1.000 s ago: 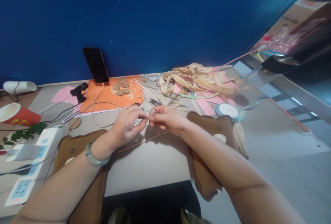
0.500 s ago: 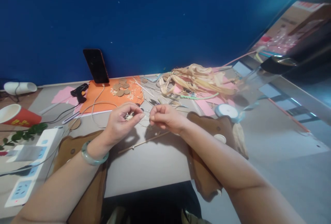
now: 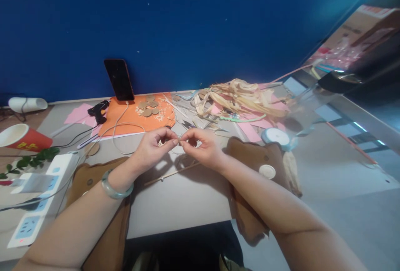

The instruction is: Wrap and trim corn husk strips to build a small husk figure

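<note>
Left hand (image 3: pixel 152 146): thumb and forefinger curled to a closed pinch, tips meeting in front of the wearer; bangle (image 3: pixel 116 187) on the wrist.
Right hand (image 3: pixel 206 149): same pinch, mirrored, its fingers (image 3: pixel 191 148) just beside or touching the left tips; cannot tell which.
Fine strand (image 3: pixel 179 141): appears gripped at both sets of fingertips, where the two pinches meet; neither hand is clearly nearer. Its long axis cannot be read.
Thin stick (image 3: pixel 175 172): lies below the pinches, on the wearer's side, in neither hand's hold. Long axis slants from lower left to upper right; the upper end reaches near the right hand, so that hand is nearer. Small pale nub partway along.
Bench (image 3: pixel 181 208): bare under the stick, shadowed by both hands.
Scissors (image 3: pixel 188 125): dark blades just beyond the fingertips; handles partly behind the left hand.
Dry strips (image 3: pixel 240 96): loose heap on the far right, near the spool (image 3: pixel 277 136).
Orange sheet (image 3: pixel 120 121): far left, with round discs (image 3: pixel 149 106) on it.
Hard to see: strand ends, inner palms; left brown pad (image 3: pixel 108 225) largely covered by the forearm.
</note>
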### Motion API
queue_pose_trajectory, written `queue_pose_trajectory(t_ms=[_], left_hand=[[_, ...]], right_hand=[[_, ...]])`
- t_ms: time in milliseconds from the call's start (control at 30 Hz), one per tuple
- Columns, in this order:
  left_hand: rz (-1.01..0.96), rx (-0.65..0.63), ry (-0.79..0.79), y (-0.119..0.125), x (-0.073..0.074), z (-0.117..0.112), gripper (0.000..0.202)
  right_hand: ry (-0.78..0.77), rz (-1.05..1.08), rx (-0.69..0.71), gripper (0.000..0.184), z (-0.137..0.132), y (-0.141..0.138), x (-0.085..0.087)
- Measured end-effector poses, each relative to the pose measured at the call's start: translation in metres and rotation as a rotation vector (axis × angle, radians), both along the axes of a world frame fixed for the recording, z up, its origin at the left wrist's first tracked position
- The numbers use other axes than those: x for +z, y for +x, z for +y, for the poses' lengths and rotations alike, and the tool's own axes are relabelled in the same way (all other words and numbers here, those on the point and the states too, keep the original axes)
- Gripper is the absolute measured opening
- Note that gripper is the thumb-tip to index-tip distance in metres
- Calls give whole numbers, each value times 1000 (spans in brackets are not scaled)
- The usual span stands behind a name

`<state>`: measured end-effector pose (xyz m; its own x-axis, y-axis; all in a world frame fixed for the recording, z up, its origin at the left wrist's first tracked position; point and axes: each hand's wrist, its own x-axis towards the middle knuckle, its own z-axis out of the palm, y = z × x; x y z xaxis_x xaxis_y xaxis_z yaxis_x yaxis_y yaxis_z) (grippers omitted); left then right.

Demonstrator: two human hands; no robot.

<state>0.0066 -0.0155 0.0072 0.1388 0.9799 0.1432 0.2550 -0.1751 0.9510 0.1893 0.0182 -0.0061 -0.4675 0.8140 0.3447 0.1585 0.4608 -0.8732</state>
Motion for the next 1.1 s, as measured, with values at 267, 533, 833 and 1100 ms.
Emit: queue_pose_trajectory(t_ms=[267,533,833,1100], left_hand=[[-37,-23,-60,-1,0,1,20],[-14,-59,21,-1,-1,1,16],[304,-14,448,1,3,-3,5],[299,-6,445,2,-1,-5,4]], right_hand=[[125,-36,20,12,-1,1,-2],[216,-47,30,12,-3,2,-1],[142,-16,3,9,-4,1,-3],[567,-94,-35,4,1,2,-7]])
